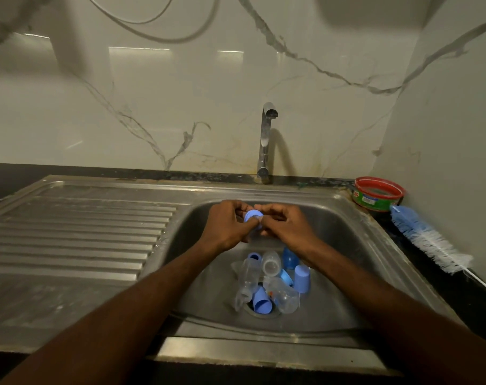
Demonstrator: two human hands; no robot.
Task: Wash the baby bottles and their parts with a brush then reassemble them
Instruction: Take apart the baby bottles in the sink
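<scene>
Head view: both hands are up over the sink (355, 234). The left hand (230, 223) and right hand (287, 225) pinch a small blue ring (252, 215) between them. Clear bottles (271, 263) and blue caps (302, 277) lie by the drain.

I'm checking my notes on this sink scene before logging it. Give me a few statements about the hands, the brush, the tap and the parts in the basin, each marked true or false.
1. Both hands, left hand and right hand, hold a blue ring above the sink. True.
2. The bottle brush is in the right hand. False: it lies on the counter right of the sink.
3. Water runs from the tap. False: no stream shows.
4. Clear bottles and blue caps lie around the drain. True.
5. The red-rimmed tub sits on the drainboard. False: it stands in the right corner.
</scene>
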